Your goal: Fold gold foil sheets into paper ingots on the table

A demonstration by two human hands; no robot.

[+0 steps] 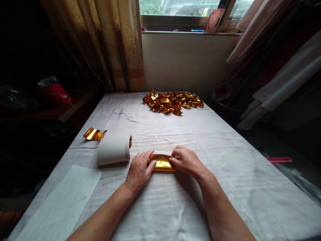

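Between my hands lies a sheet of gold foil paper (162, 163), shiny side up, with a white strip showing along its far edge. My left hand (140, 167) grips its left end, thumb on the gold face and fingers at the far corner. At the right end, my right hand (187, 160) pinches the paper between thumb and curled fingers. Just left of my left hand sits a curved stack of white-backed sheets (112, 150), with gold edges at its right end. A loose curled gold piece (94, 134) rests behind that stack.
A heap of folded gold foil pieces (173, 101) lies at the table's far edge. Lined white paper (62, 201) is at the front left of the white-clothed table (225, 190). Clothes (283, 80) hang on the right, and a curtain (117, 43) hangs at the back left.
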